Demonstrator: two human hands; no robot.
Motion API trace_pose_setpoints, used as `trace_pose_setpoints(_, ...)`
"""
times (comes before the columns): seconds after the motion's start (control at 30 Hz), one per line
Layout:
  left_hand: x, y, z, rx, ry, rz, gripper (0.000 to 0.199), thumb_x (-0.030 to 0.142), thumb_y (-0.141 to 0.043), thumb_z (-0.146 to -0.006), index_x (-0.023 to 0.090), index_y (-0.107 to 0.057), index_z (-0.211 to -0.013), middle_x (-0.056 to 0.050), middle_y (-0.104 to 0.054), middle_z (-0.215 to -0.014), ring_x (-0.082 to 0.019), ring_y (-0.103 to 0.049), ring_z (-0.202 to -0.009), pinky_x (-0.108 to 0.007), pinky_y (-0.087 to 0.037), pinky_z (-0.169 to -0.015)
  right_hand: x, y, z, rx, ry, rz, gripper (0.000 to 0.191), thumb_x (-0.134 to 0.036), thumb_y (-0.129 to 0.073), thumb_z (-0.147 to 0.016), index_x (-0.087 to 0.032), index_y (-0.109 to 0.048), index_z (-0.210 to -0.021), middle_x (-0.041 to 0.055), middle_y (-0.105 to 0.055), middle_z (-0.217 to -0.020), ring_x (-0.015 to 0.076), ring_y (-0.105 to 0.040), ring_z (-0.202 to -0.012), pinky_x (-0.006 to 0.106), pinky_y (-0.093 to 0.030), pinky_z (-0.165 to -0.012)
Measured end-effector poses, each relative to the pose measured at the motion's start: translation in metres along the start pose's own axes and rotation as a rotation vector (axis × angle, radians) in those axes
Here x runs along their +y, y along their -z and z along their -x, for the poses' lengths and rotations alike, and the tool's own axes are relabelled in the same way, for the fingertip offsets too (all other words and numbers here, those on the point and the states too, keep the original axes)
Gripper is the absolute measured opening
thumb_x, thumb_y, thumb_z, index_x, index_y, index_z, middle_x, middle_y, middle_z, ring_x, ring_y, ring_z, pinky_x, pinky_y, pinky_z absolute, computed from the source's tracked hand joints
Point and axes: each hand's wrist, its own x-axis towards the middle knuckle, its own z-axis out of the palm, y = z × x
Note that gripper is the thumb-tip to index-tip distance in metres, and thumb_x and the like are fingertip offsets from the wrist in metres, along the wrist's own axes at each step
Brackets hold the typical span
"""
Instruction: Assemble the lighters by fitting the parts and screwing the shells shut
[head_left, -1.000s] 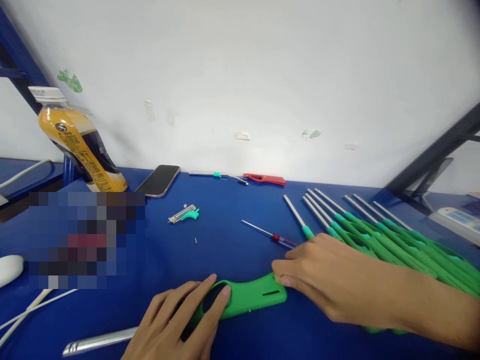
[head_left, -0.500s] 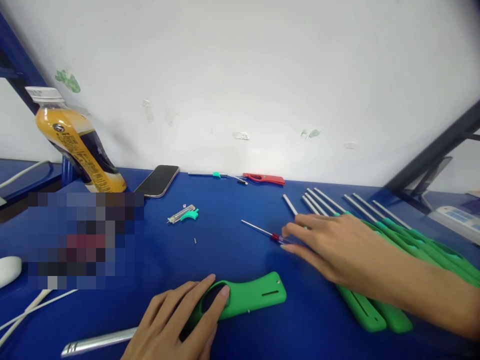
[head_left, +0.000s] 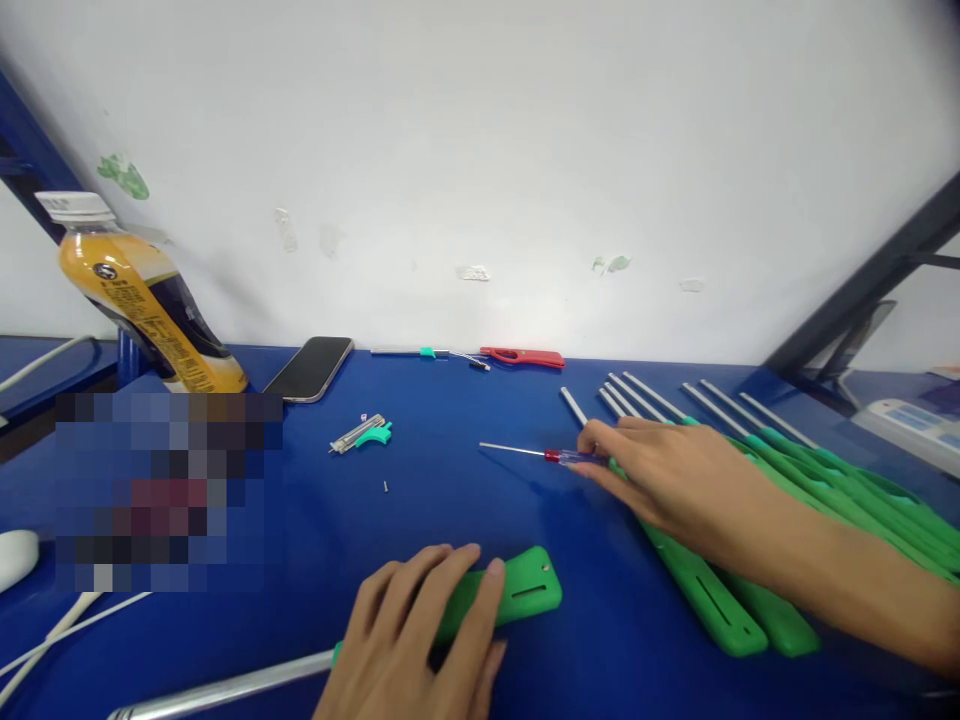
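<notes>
My left hand [head_left: 424,630] is closed over the handle of a green long-nosed lighter [head_left: 529,592] lying on the blue table. The lighter's silver tube [head_left: 240,685] points to the lower left, and my fingers hide the trigger area. Between thumb and fingers, my right hand [head_left: 649,465] grips a small screwdriver [head_left: 553,456] with a red-collared clear handle. Its thin shaft points left, held just over the table. Under and beside my right forearm lie several more green lighters [head_left: 701,590], their tubes pointing away from me. A small screw [head_left: 385,487] rests on the table.
White metal parts with a teal trigger [head_left: 373,433] sit mid-table. Along the wall lie a red lighter shell [head_left: 529,357] and a silver tube [head_left: 401,351]. A phone [head_left: 311,368], a yellow drink bottle [head_left: 150,300], a white mouse [head_left: 16,558] and cables are on the left.
My left hand has slid right along the green lighter, covering its trigger opening. My right hand has lifted the screwdriver and brought its shaft nearly level.
</notes>
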Motion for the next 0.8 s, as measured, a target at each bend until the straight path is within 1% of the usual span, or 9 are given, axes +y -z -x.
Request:
trace_pose_setpoints(0.1, 0.009, -0.008, -0.018, -0.014, 0.025, 0.074, 0.032, 0.029, -0.049, -0.114, 0.022, -0.063, -0.142, -0.002, -0.077, -0.128, -0.024, -0.074, -0.111, -0.042, -0.060, -0.090, 0.004, 0.023, 0.005, 0.130, -0.069, -0.146, 0.036, -0.051, -0.043, -0.114, -0.026, -0.067, -0.107, 0.0022, -0.078, -0.086, 0.0212, -0.072, -0.064, 0.032, -0.048, -0.055)
trace_pose_setpoints(0.2, 0.015, -0.013, -0.029, -0.012, 0.071, 0.159, 0.029, 0.029, -0.048, -0.114, 0.021, -0.065, -0.137, -0.002, -0.078, -0.121, -0.022, -0.074, -0.103, -0.040, -0.061, -0.086, 0.003, 0.047, 0.012, 0.315, -0.174, -0.262, 0.027, -0.052, -0.056, -0.109, -0.030, -0.072, -0.107, -0.0011, -0.080, -0.090, 0.0183, -0.070, -0.059, 0.031, -0.053, -0.054)
trace_pose_setpoints(0.3, 0.017, -0.016, -0.030, -0.029, 0.091, 0.210, 0.027, 0.027, -0.048, -0.114, 0.022, -0.065, -0.135, -0.002, -0.077, -0.119, -0.021, -0.074, -0.099, -0.039, -0.061, -0.082, 0.001, 0.063, 0.019, 0.424, -0.286, -0.355, 0.018, -0.050, -0.067, -0.102, -0.034, -0.073, -0.106, -0.0026, -0.080, -0.092, 0.0196, -0.074, -0.069, 0.027, -0.054, -0.047)
trace_pose_setpoints(0.37, 0.016, -0.017, -0.029, -0.042, 0.088, 0.230, 0.027, 0.026, -0.048, -0.114, 0.023, -0.064, -0.135, -0.002, -0.077, -0.120, -0.020, -0.074, -0.098, -0.039, -0.061, -0.081, -0.001, 0.066, 0.023, 0.453, -0.347, -0.471, 0.014, -0.049, -0.070, -0.100, -0.036, -0.073, -0.104, -0.0024, -0.080, -0.099, 0.0211, -0.077, -0.082, 0.025, -0.059, -0.051)
trace_pose_setpoints(0.43, 0.014, -0.017, -0.028, -0.053, 0.089, 0.235, 0.027, 0.026, -0.049, -0.114, 0.023, -0.064, -0.135, -0.002, -0.076, -0.120, -0.021, -0.074, -0.098, -0.039, -0.062, -0.080, -0.004, 0.066, 0.024, 0.451, -0.367, -0.647, 0.013, -0.048, -0.071, -0.100, -0.037, -0.073, -0.103, -0.0028, -0.082, -0.105, 0.0212, -0.080, -0.091, 0.023, -0.065, -0.062)
trace_pose_setpoints(0.5, 0.014, -0.017, -0.028, -0.055, 0.091, 0.242, 0.027, 0.026, -0.048, -0.114, 0.023, -0.064, -0.135, -0.003, -0.076, -0.120, -0.021, -0.075, -0.098, -0.039, -0.062, -0.080, -0.006, 0.065, 0.023, 0.425, -0.355, -0.827, 0.011, -0.046, -0.072, -0.100, -0.036, -0.073, -0.104, -0.0031, -0.083, -0.106, 0.0188, -0.080, -0.086, 0.021, -0.067, -0.065)
trace_pose_setpoints(0.57, 0.014, -0.016, -0.028, -0.057, 0.095, 0.253, 0.028, 0.025, -0.047, -0.114, 0.023, -0.065, -0.135, -0.004, -0.076, -0.119, -0.021, -0.074, -0.097, -0.039, -0.062, -0.079, -0.010, 0.063, 0.023, 0.394, -0.347, -0.933, 0.007, -0.041, -0.073, -0.101, -0.035, -0.073, -0.104, -0.0032, -0.083, -0.102, 0.0152, -0.078, -0.073, 0.018, -0.066, -0.060)
trace_pose_setpoints(0.63, 0.015, -0.015, -0.028, -0.059, 0.109, 0.269, 0.027, 0.024, -0.048, -0.113, 0.024, -0.065, -0.135, -0.003, -0.076, -0.118, -0.020, -0.074, -0.096, -0.038, -0.062, -0.079, -0.014, 0.063, 0.022, 0.403, -0.344, -0.924, 0.003, -0.037, -0.072, -0.102, -0.035, -0.075, -0.103, -0.0037, -0.083, -0.098, 0.0141, -0.077, -0.070, 0.017, -0.064, -0.058)
trace_pose_setpoints(0.8, 0.018, -0.014, -0.031, -0.060, 0.117, 0.261, 0.028, 0.024, -0.046, -0.114, 0.023, -0.065, -0.134, -0.004, -0.075, -0.117, -0.020, -0.074, -0.094, -0.038, -0.061, -0.077, -0.025, 0.064, 0.022, 0.445, -0.279, -0.697, 0.011, -0.037, -0.067, -0.104, -0.039, -0.077, -0.102, -0.0072, -0.083, -0.093, 0.0157, -0.080, -0.078, 0.019, -0.064, -0.064)
